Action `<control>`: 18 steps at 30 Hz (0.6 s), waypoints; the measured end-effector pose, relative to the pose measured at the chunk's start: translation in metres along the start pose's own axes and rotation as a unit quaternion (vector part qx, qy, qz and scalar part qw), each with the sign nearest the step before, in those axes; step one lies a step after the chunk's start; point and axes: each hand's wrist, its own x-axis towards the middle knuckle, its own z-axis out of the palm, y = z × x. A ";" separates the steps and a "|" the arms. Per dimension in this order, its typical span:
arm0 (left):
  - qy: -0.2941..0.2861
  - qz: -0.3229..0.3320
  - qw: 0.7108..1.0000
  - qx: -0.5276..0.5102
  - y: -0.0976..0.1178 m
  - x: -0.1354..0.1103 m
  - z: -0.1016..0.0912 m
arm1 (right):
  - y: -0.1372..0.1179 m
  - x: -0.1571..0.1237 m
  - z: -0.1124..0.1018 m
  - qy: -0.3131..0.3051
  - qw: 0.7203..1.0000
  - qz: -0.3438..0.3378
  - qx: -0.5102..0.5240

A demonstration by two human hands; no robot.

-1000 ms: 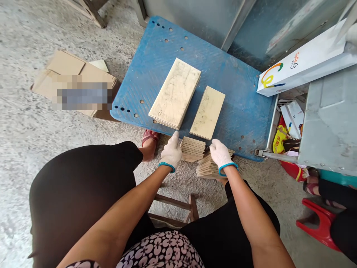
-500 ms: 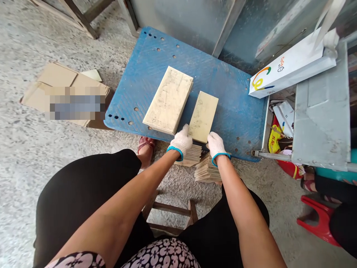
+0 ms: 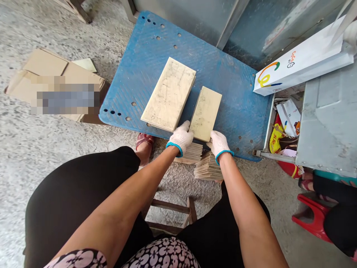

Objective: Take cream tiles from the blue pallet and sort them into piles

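Observation:
White knitted gloves with teal cuffs cover both my hands. A smaller stack of thin, pale yellow rectangular boards [image 3: 206,112] lies at the near edge of the blue platform [image 3: 234,93]. At its near left corner, my left hand [image 3: 181,137] closes on the side of the stack. My right hand [image 3: 219,143] grips the near right corner, thumb along the edge; its fingertips are partly hidden. Just left of this stack sits a bigger stack of similar pale boards [image 3: 169,93]. Below the platform edge, fanned boards [image 3: 208,167] and another layered pile [image 3: 191,153] stand low.
On the left floor is a cardboard box [image 3: 46,67]. A white paper bag [image 3: 301,61] leans at the right above an open metal drawer holding packets [image 3: 288,117]. A wooden stool [image 3: 171,206] is between my legs. Another person sits near a red stool [image 3: 314,217].
The view has shifted slightly. Both hands stay at the near corners of the smaller stack, and its boards look slightly less evenly aligned along the left edge.

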 end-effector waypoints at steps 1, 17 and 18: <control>-0.001 0.003 1.000 -0.003 0.000 0.000 0.000 | -0.002 0.000 0.001 0.002 1.000 0.014 0.026; 0.044 -0.032 0.995 -0.087 0.034 -0.018 -0.016 | -0.023 0.003 -0.001 0.074 0.995 0.050 0.055; 0.051 -0.039 0.992 -0.109 0.036 -0.017 -0.016 | -0.026 0.005 -0.001 0.074 0.993 0.058 0.068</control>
